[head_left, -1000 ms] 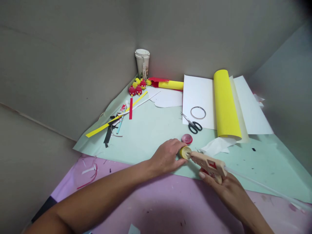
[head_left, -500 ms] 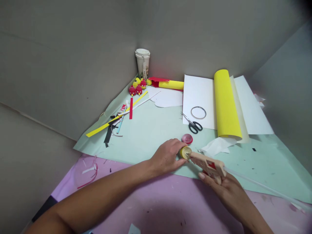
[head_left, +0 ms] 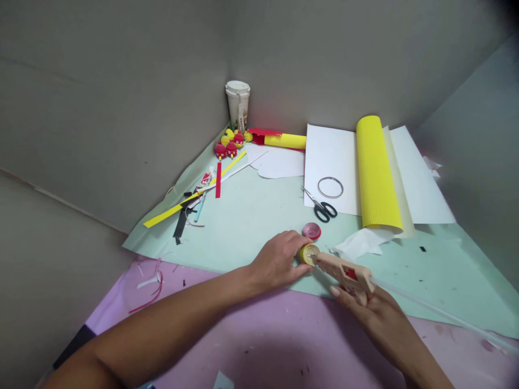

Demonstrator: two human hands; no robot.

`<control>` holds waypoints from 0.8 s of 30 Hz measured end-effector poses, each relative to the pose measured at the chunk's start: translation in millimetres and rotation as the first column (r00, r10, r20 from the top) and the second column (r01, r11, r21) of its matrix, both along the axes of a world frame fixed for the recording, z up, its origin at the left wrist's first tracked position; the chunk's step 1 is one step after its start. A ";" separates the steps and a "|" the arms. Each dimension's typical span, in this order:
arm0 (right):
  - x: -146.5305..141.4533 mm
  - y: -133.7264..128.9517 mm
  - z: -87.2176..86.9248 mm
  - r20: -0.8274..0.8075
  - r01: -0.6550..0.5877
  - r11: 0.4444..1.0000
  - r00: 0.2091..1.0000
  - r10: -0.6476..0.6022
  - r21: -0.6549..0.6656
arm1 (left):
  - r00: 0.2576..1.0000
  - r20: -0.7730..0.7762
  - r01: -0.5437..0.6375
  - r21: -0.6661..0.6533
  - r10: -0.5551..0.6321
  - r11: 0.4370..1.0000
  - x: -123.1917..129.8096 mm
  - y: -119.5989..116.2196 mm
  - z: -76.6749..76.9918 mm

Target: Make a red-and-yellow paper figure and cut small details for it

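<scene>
My left hand pinches a small yellow corrugated paper cup, its hollow side turned to the right. My right hand is wrapped round the handle of a beige hot glue gun. The gun's nozzle points left into the opening of the yellow cup; whether it touches the inside I cannot tell. A long clear glue stick runs out of the gun's back end. Just beyond the left fingertips lies a red paper cup with its hollow side up.
Black-handled scissors and a ring lie ahead. A yellow corrugated roll rests on white sheets. Paper strips lie left, below red and yellow ornaments and a lidded cup. Crumpled white paper is near the glue gun.
The glue gun has tilted or shifted very slightly in my right hand, its nozzle still at the yellow cup. My left hand holds almost still.
</scene>
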State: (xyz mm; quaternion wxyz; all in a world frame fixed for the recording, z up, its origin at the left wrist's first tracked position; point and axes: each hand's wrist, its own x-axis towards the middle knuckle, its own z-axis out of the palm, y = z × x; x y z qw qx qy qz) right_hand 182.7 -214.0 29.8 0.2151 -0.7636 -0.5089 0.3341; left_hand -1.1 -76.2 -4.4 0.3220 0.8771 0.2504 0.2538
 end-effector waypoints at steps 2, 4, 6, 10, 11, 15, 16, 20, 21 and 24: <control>-0.6 -0.4 -0.9 -0.003 -0.004 1.000 1.000 0.004 -0.017 | 1.000 -0.001 0.001 0.000 -0.001 1.000 0.3 -0.5 0.4; -2.5 -0.8 -1.4 -0.022 0.000 1.000 1.000 0.000 -0.016 | 1.000 -0.003 0.004 0.000 -0.004 1.000 0.6 -1.5 1.2; -6.3 -1.2 -1.1 -0.041 0.029 0.999 0.999 -0.028 0.032 | 1.000 -0.005 0.012 0.000 -0.012 1.000 0.7 -2.8 1.9; -12.4 -1.9 0.8 -0.044 0.081 0.988 0.996 -0.076 0.131 | 1.000 -0.006 0.024 0.000 -0.024 1.000 0.2 -3.9 2.1; -12.0 -2.0 1.1 -0.035 0.084 0.987 0.996 -0.080 0.140 | 1.000 -0.006 0.025 0.000 -0.025 1.000 0.0 -3.6 2.0; -3.6 -1.2 1.0 0.016 0.041 0.993 0.999 -0.043 0.112 | 1.000 -0.012 0.022 0.001 -0.022 1.000 -0.4 -1.7 1.4; -1.6 -0.9 0.9 0.021 0.013 0.996 1.000 -0.015 0.087 | 1.000 -0.014 0.020 0.003 -0.020 1.000 -0.3 -1.5 1.5; -2.6 -0.2 1.5 0.026 -0.036 0.998 0.999 0.035 0.048 | 1.000 -0.015 0.024 0.015 -0.023 1.000 0.5 -3.0 1.9; -4.5 -0.4 1.9 0.027 -0.039 0.997 0.999 0.037 0.062 | 0.999 -0.016 0.028 0.017 -0.028 0.999 0.6 -3.5 1.9; -7.9 -1.7 2.6 0.047 0.009 0.993 0.999 -0.015 0.121 | 0.999 -0.014 0.036 0.017 -0.036 0.999 0.5 -4.4 1.7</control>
